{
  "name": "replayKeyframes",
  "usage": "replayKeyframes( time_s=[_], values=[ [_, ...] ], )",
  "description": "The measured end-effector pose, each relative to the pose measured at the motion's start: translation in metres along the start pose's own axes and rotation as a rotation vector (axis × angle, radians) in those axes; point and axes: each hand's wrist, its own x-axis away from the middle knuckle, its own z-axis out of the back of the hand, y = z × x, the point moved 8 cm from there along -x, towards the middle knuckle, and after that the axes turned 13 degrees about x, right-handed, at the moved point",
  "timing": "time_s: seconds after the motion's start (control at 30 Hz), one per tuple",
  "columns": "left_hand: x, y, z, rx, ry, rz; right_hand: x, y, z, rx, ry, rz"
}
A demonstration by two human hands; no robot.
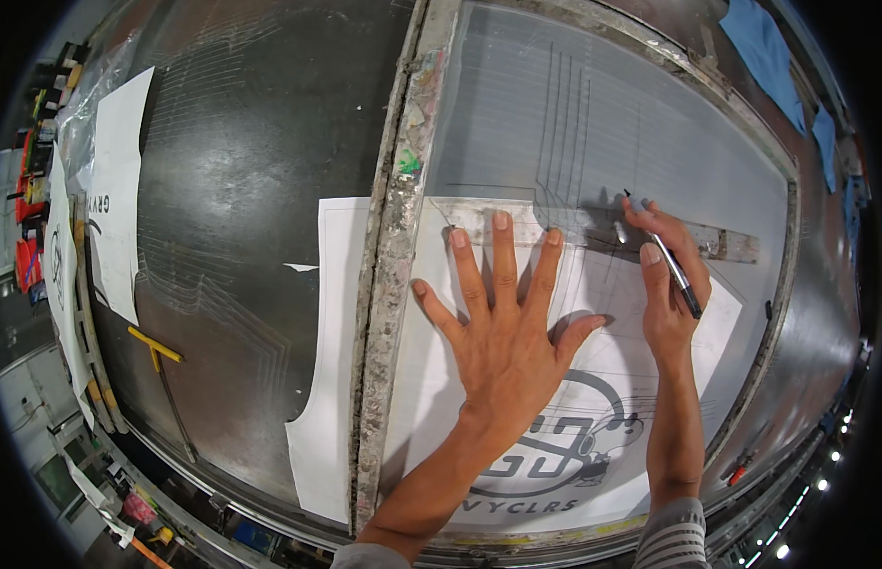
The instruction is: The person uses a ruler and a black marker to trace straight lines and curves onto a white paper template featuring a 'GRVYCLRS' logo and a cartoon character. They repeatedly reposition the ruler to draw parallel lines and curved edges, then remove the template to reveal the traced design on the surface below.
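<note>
My left hand (502,332) lies flat with fingers spread, its fingertips pressing a worn, pale straight strip like a ruler (735,245). My right hand (673,275) grips a slim pen (682,277) with a silvery barrel and a dark end, just above the strip's right part. Beneath both hands stretches the translucent mesh of a framed screen (498,114), with dark parallel lines drawn on its upper part. Through the mesh shows a white paper pattern (697,379) printed with a round dark logo and lettering, partly covered by my left hand and forearm.
The screen's paint-stained frame bar (393,209) rests across the dark metal table (261,142). On the left are white printed sheets (120,199) and a yellow-handled T-shaped tool (158,346). Blue cloth (763,57) hangs at the upper right. A small red-handled item (736,474) sits near the right edge.
</note>
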Motion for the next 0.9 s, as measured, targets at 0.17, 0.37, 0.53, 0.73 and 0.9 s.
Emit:
replayKeyframes(
  time_s=[0.17, 0.37, 0.53, 0.73, 0.9],
  values=[
    [-0.0002, 0.0006, 0.0026, 0.001, 0.029, -0.020, -0.0017, -0.0025, 0.0004, 0.005, -0.010, -0.002],
    [-0.0012, 0.0009, 0.0040, 0.020, 0.025, -0.017, -0.0008, -0.0014, 0.0005, 0.006, -0.004, -0.002],
    [-0.0005, 0.0004, 0.0018, 0.018, 0.017, -0.011, 0.0006, -0.0002, 0.0003, 0.022, 0.002, 0.024],
    [-0.0003, 0.0010, 0.0018, 0.006, 0.015, -0.007, 0.0010, -0.0002, -0.0003, 0.034, 0.011, 0.023],
    [-0.0001, 0.0001, 0.0022, -0.012, 0.018, -0.001, -0.0005, 0.0016, 0.0060, -0.015, 0.050, 0.011]
  ],
)
